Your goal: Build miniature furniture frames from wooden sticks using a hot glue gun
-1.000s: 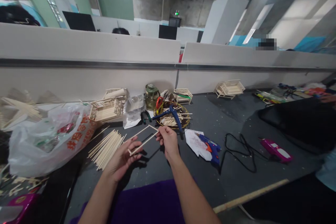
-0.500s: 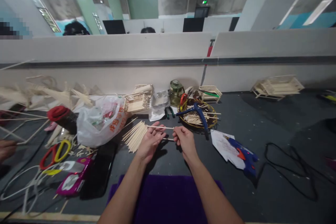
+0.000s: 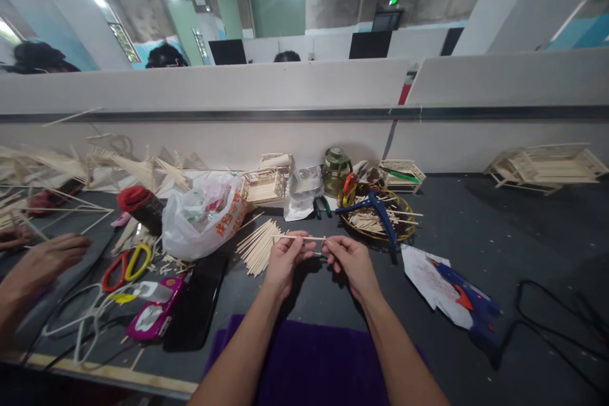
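Note:
My left hand (image 3: 285,261) pinches a thin wooden stick (image 3: 307,238) between thumb and fingers. The fingertips of my right hand (image 3: 351,261) are closed at the stick's right end. A second pale rod shows partly below it, between the hands; how the two connect is hidden by my fingers. Beside my left hand, a fanned pile of wooden sticks (image 3: 259,247) lies on the dark table. Past my right hand stands a round basket (image 3: 409,223) of short sticks, with a blue plastic tool (image 3: 383,216) lying across it.
At right, a blue glue gun (image 3: 469,298) rests by white paper (image 3: 419,266), its cable trailing off. Left are a plastic bag (image 3: 190,228), a black phone (image 3: 197,304) and scissors (image 3: 137,263). A co-worker's hand (image 3: 52,260) is farther left. Stick models (image 3: 266,187) stand behind.
The view has turned slightly left. My left hand, more open before, now has its thumb closed on the stick. The co-worker's hand has come farther into view.

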`<state>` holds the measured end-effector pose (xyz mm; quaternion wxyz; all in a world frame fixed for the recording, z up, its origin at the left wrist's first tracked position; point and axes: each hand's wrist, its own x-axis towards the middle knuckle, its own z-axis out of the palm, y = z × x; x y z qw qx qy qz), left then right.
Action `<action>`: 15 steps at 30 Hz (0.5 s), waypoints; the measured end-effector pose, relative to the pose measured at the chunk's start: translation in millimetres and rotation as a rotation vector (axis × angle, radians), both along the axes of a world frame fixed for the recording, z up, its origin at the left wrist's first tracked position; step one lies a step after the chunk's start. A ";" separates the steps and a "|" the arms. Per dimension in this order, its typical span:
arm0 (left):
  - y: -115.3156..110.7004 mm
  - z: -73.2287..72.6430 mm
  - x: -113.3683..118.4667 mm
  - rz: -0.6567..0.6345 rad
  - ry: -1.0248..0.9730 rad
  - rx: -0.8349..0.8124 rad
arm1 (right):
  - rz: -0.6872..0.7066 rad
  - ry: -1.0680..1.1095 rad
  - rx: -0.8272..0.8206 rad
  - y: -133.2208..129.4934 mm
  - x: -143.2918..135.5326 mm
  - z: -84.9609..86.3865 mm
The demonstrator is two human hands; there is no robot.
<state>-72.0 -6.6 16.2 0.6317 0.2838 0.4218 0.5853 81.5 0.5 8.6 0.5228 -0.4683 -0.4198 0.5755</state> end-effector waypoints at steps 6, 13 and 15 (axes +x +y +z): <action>-4.2 0.4 1.8 0.009 0.080 0.054 | -0.132 -0.315 0.162 -1.8 -1.8 0.2; -5.8 1.7 5.1 0.017 0.136 0.077 | -0.267 -0.662 0.301 -6.1 -1.3 1.2; -5.5 2.5 4.7 0.041 0.112 0.083 | -0.308 -0.734 0.318 -5.7 2.9 1.0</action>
